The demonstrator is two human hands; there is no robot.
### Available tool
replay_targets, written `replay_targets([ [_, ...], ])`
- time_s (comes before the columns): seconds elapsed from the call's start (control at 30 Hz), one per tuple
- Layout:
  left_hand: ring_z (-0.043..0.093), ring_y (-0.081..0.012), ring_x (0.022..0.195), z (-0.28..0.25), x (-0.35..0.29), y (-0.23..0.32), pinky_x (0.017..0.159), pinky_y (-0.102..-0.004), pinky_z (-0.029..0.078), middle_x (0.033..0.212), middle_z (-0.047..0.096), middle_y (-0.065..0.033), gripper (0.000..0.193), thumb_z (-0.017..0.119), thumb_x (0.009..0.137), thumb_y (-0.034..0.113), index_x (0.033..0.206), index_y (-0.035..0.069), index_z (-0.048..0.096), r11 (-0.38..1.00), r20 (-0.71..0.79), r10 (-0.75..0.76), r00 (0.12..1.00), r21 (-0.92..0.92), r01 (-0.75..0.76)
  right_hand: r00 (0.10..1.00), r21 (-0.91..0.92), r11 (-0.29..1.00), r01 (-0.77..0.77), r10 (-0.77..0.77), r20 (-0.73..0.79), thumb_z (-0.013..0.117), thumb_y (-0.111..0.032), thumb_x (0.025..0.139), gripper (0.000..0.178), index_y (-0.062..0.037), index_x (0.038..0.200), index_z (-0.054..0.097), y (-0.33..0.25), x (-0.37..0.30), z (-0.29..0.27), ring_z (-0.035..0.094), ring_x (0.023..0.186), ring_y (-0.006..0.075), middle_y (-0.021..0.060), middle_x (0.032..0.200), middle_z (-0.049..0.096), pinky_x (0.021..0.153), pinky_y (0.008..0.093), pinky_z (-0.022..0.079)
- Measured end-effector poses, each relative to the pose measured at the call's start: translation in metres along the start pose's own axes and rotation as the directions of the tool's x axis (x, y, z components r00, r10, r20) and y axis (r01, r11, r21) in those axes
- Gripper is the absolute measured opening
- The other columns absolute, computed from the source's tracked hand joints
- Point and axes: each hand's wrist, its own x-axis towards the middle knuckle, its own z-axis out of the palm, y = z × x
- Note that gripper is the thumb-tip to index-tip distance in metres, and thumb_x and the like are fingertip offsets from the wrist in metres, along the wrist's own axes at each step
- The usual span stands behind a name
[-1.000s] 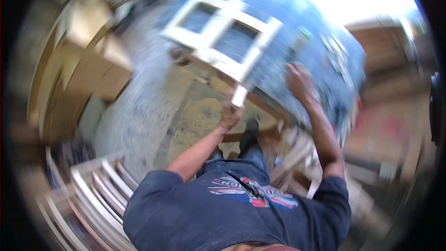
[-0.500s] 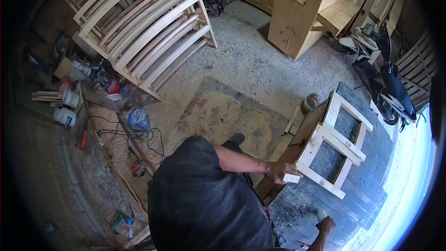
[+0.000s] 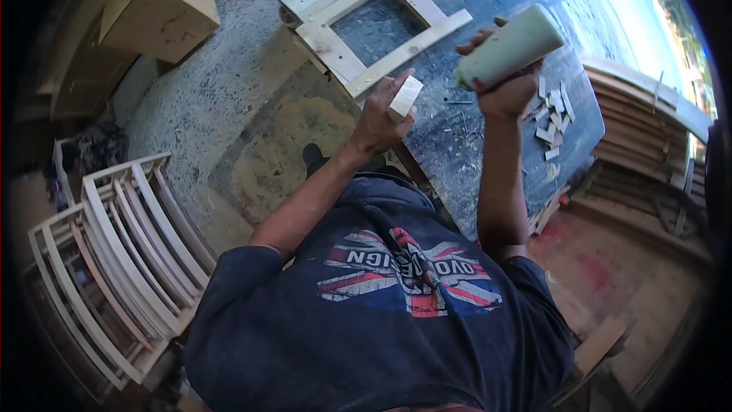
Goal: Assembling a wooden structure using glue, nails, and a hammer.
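Note:
My left hand (image 3: 375,123) is closed around a short pale wooden block (image 3: 406,99), near the edge of the dark worktable (image 3: 450,141). A pale greenish-white bottle (image 3: 518,47) is gripped in my right hand (image 3: 509,93), tilted so that its narrower end, with greenish residue, points down and left above the table. Beyond my left hand lies a wooden frame (image 3: 347,61) of flat light boards, with a further board across its middle. Its closest corner is right beside the fingers of that hand.
Several small wood offcuts (image 3: 560,111) lie on the table to the right of my right forearm. Stacked boards (image 3: 637,111) stand past the table's right end. On the left are a slatted wooden rack (image 3: 141,252) and a wooden cabinet (image 3: 179,23).
My view has swung to the right, toward the worktable. The bottle has come up into plain sight in my right hand, while the block stays in my left.

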Motion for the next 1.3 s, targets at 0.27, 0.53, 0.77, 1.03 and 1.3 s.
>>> replay_targets([
  [0.27, 0.061, -0.0409, 0.097, 0.016, 0.001, -0.005, 0.088, -0.0463, 0.053, 0.111, 0.061, -0.0246, 0.067, 0.069, 0.083, 0.008, 0.145, -0.007, 0.052, 0.996, 0.057, -0.05, 0.997, 0.072, 0.046, 0.996, 0.118, 0.989, -0.09, 0.091, -0.011, 0.046, -0.04, 0.098, 0.05, 0.0051, 0.114, 0.061, 0.05, -0.03, 0.011, 0.071, 0.076, 0.0366, 0.0213, 0.089, 0.068, 0.072, 0.0477, 0.061],
  [0.53, 0.062, -0.0427, 0.102, 0.022, 0.002, -0.003, 0.088, -0.0464, 0.054, 0.111, 0.059, -0.0241, 0.068, 0.07, 0.08, 0.002, 0.146, -0.005, 0.051, 0.998, 0.046, -0.064, 0.997, -0.011, 0.065, 0.994, 0.137, 0.985, -0.101, 0.095, 0.05, 0.051, -0.031, 0.097, 0.031, -0.0017, 0.106, 0.059, 0.064, -0.028, -0.009, 0.064, 0.072, 0.0314, 0.0161, 0.082, 0.063, 0.072, 0.0471, 0.056],
  [0.77, 0.061, -0.0406, 0.095, 0.023, 0.001, 0.005, 0.084, -0.0468, 0.053, 0.106, 0.057, -0.0221, 0.066, 0.07, 0.082, 0.002, 0.146, -0.003, 0.052, 0.995, 0.054, 0.041, 0.998, 0.084, -0.046, 0.998, 0.031, 0.999, -0.038, 0.04, -0.05, 0.051, -0.03, 0.096, 0.03, -0.0018, 0.104, 0.06, 0.049, -0.014, -0.027, 0.064, 0.073, 0.032, 0.0163, 0.082, 0.063, 0.074, 0.049, 0.056],
  [1.03, 0.061, -0.0359, 0.092, 0.013, 0.003, 0.013, 0.083, -0.0446, 0.052, 0.104, 0.057, -0.0197, 0.064, 0.069, 0.086, 0.006, 0.147, -0.003, 0.052, 0.994, 0.07, 0.091, 0.993, 0.056, -0.095, 0.903, -0.048, 0.998, -0.03, 0.006, -0.429, 0.036, -0.043, 0.109, 0.049, 0.0006, 0.108, 0.059, 0.051, -0.015, -0.046, 0.069, 0.075, 0.0327, 0.0179, 0.087, 0.067, 0.072, 0.0489, 0.059],
  [1.3, 0.064, -0.0288, 0.107, -0.039, -0.024, 0.003, 0.095, -0.0392, 0.053, 0.12, 0.062, -0.0153, 0.059, 0.065, 0.091, 0.011, 0.147, -0.004, 0.053, 0.998, 0.009, -0.058, 0.998, -0.007, 0.058, 0.862, -0.787, -0.556, -0.267, 0.227, -0.453, 0.073, -0.045, 0.096, 0.044, -0.0054, 0.114, 0.075, -0.063, 0.028, -0.165, 0.076, 0.092, 0.0251, 0.0113, 0.103, 0.078, 0.072, 0.0439, 0.06],
])
